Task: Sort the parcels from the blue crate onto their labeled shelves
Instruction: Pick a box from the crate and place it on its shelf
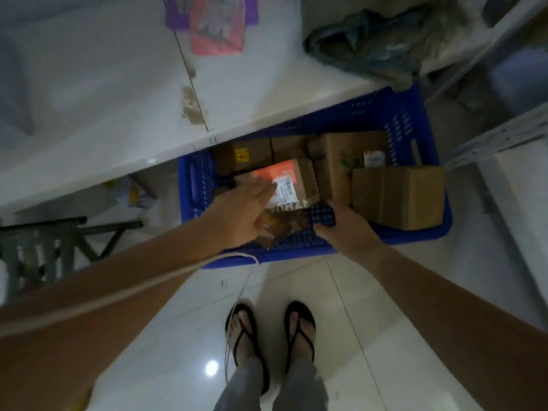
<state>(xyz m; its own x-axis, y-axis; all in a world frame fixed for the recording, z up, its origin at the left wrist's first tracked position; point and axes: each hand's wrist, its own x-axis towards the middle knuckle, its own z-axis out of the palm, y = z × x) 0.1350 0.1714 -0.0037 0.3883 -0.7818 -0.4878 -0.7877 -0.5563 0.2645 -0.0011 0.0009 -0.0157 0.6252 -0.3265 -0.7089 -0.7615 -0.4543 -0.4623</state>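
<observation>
Likely light and stiff, the brown cardboard parcel with the orange label (pixel 284 180) suits an edge grip; the left hand (pixel 240 215) reaches open-fingered, the right hand (pixel 341 226) clasps the blue plastic crate (pixel 394 114) rim.

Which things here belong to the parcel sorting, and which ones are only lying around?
Belong to the job:
- blue perforated plastic crate
- brown cardboard parcel with orange and white label
- large plain brown cardboard box
- left hand, reaching in
- right hand, on the crate rim

Only lying about:
- dark crumpled plastic bag
- pink and purple paper packet
</observation>
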